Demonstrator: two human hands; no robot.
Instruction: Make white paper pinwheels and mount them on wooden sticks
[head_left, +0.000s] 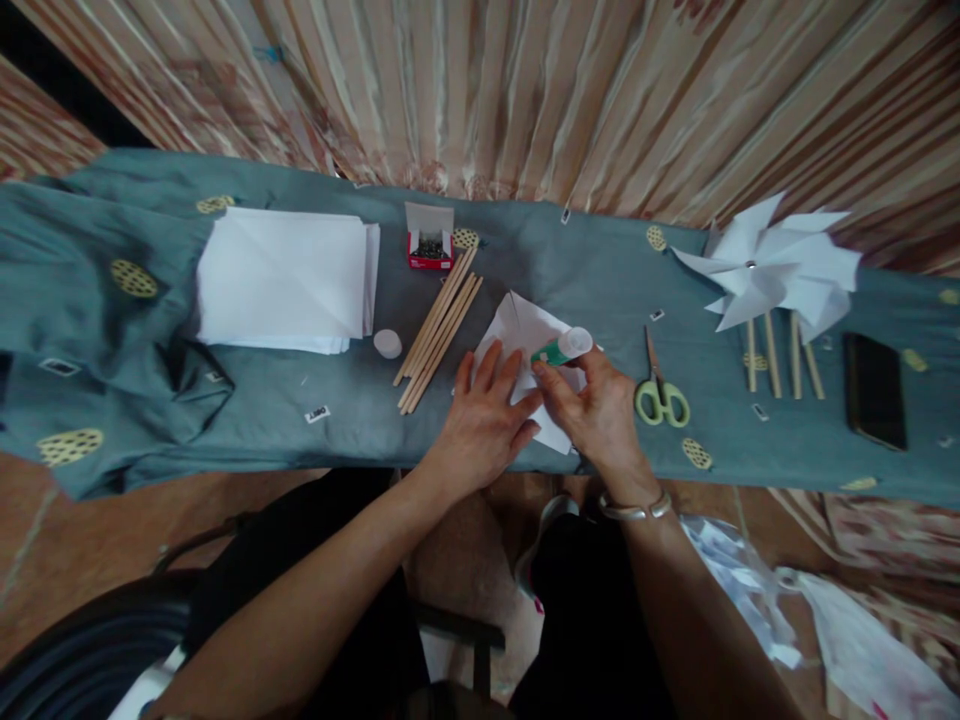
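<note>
My left hand (484,420) lies flat, fingers spread, pressing on a folded white paper square (525,330) on the grey-blue cloth-covered table (337,400). My right hand (596,410) grips a green and white glue stick (562,348), tip toward the paper's middle. A round white cap (388,343) lies to the left, beside a bundle of wooden sticks (439,328).
A stack of white paper sheets (289,278) lies at back left, and a small red box of pins (430,240) behind the sticks. Green-handled scissors (660,390) lie right of my hands. Finished white pinwheels (772,270) on sticks and a black phone (874,388) sit far right.
</note>
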